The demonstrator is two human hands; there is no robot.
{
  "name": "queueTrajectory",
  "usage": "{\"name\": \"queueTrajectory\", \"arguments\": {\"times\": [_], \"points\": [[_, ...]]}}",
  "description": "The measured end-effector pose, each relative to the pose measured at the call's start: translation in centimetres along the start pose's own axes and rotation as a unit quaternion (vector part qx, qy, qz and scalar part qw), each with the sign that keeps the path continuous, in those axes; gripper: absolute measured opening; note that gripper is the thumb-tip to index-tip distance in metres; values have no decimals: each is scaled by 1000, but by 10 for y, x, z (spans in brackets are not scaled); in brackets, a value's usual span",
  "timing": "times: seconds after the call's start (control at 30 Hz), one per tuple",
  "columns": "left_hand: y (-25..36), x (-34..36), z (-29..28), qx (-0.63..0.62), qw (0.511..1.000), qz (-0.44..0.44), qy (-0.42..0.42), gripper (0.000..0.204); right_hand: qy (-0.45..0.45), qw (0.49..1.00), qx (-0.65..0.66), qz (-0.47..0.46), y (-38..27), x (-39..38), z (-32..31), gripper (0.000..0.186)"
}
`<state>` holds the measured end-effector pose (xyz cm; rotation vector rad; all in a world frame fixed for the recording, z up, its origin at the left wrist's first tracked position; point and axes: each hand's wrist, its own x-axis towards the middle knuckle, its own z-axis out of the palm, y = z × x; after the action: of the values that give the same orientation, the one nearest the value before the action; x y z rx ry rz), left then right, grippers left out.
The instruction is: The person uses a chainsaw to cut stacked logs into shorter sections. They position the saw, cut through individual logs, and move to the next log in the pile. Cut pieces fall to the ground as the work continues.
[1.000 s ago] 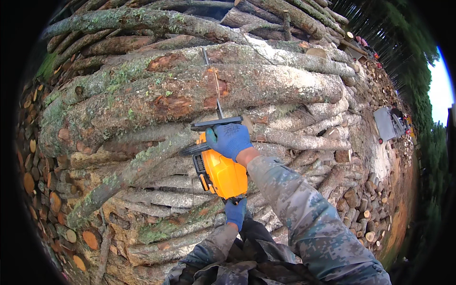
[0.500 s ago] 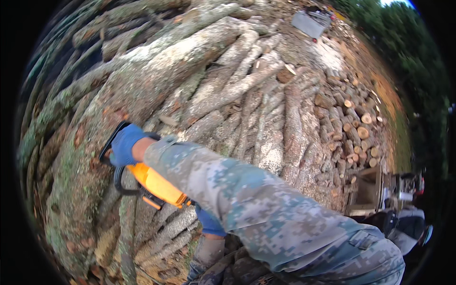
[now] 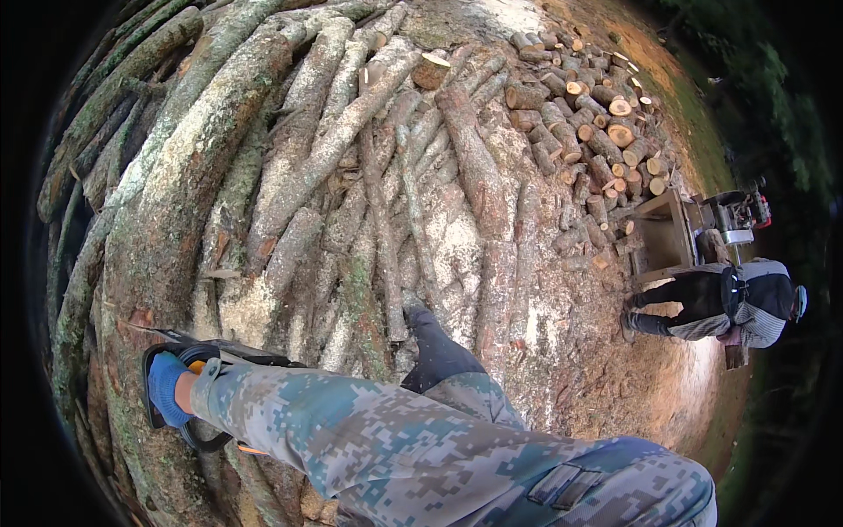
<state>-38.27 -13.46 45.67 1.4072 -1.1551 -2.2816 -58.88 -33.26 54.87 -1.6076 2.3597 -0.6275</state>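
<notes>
My right hand (image 3: 165,386), in a blue glove, grips the black front handle of a chainsaw (image 3: 207,444) at the lower left. Its camouflage sleeve (image 3: 386,430) crosses in from the lower right and covers most of the saw. Only black parts and a sliver of orange casing show. Beneath the saw lies a thick, lichen-covered log (image 3: 162,255) dusted with sawdust. Hidden from view is my left hand. One dark boot of mine (image 3: 439,347) stands among thinner logs, just beyond the sleeve.
Long logs (image 3: 290,176) lie piled across the left and middle. A heap of cut rounds (image 3: 606,132) sits at the upper right. Beside it stands a wooden-sided box (image 3: 657,237) next to a machine (image 3: 742,211). Another person (image 3: 738,303) bends near these at the right.
My view has shifted, so the logs and saw sit differently in it. My left glove has gone out of sight. My boot and more of the other person now show.
</notes>
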Motion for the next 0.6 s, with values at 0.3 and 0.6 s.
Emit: {"name": "queueTrajectory", "arguments": {"times": [0.3,0.6], "points": [[-94,40,-18,-31,999,-17,14,12,87,995,4,-48,29,-51,27,25],[-148,110,-30,-84,996,20,22,13,-37,999,-16,23,39,-76,21,50]]}}
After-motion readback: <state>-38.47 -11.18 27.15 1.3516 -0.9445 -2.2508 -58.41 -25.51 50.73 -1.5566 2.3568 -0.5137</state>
